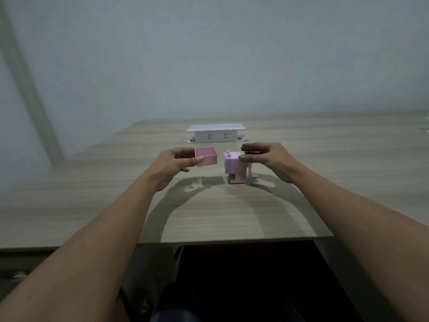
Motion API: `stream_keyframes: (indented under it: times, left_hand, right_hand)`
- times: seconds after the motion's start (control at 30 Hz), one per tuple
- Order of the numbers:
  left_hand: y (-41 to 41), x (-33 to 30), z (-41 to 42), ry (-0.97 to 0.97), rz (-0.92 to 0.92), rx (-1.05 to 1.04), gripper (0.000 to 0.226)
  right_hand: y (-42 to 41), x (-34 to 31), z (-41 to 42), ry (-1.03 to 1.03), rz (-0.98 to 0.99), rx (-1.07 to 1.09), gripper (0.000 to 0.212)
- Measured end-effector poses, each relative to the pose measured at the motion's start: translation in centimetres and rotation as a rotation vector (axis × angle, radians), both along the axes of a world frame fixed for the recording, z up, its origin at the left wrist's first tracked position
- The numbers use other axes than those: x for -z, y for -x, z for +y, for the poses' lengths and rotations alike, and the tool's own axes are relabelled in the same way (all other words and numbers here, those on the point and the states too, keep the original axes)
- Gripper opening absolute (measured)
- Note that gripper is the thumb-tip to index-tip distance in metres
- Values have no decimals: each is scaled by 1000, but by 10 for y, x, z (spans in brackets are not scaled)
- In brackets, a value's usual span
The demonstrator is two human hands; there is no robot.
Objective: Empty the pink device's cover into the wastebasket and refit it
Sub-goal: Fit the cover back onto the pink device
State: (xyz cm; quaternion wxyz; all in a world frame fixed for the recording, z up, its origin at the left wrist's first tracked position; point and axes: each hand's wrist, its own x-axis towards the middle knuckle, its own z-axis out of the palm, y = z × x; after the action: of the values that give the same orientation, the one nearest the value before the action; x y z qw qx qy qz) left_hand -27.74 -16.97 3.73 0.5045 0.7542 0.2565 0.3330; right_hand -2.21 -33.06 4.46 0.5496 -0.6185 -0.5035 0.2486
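Observation:
My left hand (176, 165) holds a small translucent pink box-shaped cover (206, 156) above the table, its open side facing up. Its inside looks empty as far as I can tell. The pale pink and lilac device (235, 168) stands upright on the wooden table (232, 217), a small gap to the right of the cover. A white crank handle (251, 175) sticks out on its right side. My right hand (264, 155) grips the top right of the device with thumb and fingers. No wastebasket is in view.
A white pop-up socket box (216, 133) stands on the table behind the device. The table's front edge (232, 240) runs just below my forearms, with dark space under it. A plain wall rises behind the table.

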Motion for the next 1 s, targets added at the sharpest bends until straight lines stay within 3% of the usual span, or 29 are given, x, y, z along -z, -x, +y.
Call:
stream_keyframes:
  times: [0.2, 0.43, 1.0]
  left_hand:
    - [-3, 32, -1, 177, 65, 30, 30]
    - [-9, 37, 3, 145, 148, 34, 41]
    - [-20, 32, -5, 146, 148, 55, 33]
  right_hand:
    - [-2, 10, 8, -16, 7, 2, 50]
    - [-1, 17, 9, -41, 38, -20, 48]
    - [-5, 29, 14, -84, 153, -16, 46]
